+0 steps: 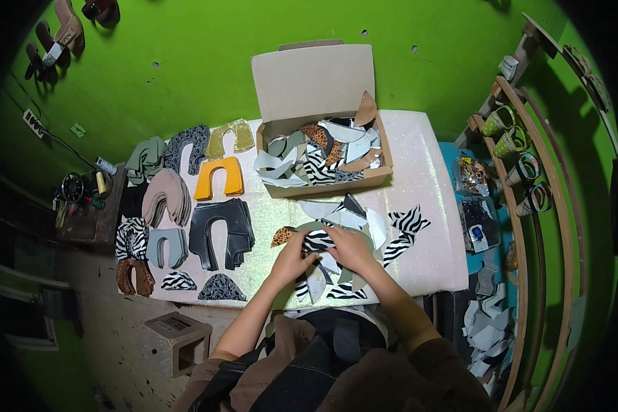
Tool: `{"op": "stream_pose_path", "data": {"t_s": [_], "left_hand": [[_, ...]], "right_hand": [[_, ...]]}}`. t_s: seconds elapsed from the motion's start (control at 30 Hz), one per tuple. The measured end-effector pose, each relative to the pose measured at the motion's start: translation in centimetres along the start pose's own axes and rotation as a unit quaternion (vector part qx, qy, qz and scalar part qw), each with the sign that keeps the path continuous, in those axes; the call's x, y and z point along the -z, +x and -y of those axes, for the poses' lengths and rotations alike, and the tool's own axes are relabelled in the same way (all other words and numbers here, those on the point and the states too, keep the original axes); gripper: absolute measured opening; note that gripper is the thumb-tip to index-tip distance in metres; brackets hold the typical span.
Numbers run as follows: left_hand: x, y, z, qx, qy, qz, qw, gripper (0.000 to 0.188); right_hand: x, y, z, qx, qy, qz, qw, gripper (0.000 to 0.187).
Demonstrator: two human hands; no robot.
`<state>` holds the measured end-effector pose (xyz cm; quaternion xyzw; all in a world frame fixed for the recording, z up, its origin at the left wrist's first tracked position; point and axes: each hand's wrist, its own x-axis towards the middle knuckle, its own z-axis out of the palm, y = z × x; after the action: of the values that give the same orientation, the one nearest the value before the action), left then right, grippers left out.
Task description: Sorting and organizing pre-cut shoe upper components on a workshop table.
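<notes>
Both hands are over a loose pile of cut pieces near the table's front edge. A curved zebra-print piece lies between them, with a grey-green piece along its far edge. My left hand grips the zebra-print piece at its left end, fingers bent. At its right end my right hand holds it too, fingers curled over. A leopard-print piece sticks out beside my left fingers. White and grey offcuts lie around the hands. Fingertips are partly hidden.
An open cardboard box full of offcuts stands behind the pile. Stacked U-shaped pieces, including black, orange and pink-beige ones, cover the table's left. More zebra-print scraps lie right. A wooden rack holds straps; a stool stands below.
</notes>
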<state>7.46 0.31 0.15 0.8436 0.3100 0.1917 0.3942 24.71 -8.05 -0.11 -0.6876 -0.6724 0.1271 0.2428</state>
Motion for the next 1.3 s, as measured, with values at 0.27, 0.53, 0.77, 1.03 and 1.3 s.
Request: {"op": "stream_pose_path", "data": {"t_s": [0.27, 0.53, 0.77, 1.03, 1.3], "left_hand": [[2.0, -3.4, 1.1, 0.029, 0.081, -0.018, 0.996, 0.054], [7.2, -8.3, 4.4, 0.052, 0.092, -0.062, 0.992, 0.053], [15.3, -15.0, 10.0, 0.077, 0.165, -0.072, 0.981, 0.051], [24.2, -20.3, 15.7, 0.037, 0.237, -0.087, 0.967, 0.052], [27.3, -21.3, 19.4, 0.037, 0.214, -0.040, 0.975, 0.052]], "right_hand": [[-0.8, 0.3, 3.4, -0.017, 0.057, 0.036, 0.998, 0.054], [-5.1, 2.7, 9.1, 0.052, 0.052, 0.037, 0.997, 0.047], [-12.1, 5.7, 18.5, 0.099, 0.082, 0.041, 0.991, 0.045], [-18.8, 8.4, 27.3, 0.126, 0.101, 0.035, 0.986, 0.049], [-20.6, 10.0, 30.9, 0.068, 0.096, 0.071, 0.990, 0.047]]}}
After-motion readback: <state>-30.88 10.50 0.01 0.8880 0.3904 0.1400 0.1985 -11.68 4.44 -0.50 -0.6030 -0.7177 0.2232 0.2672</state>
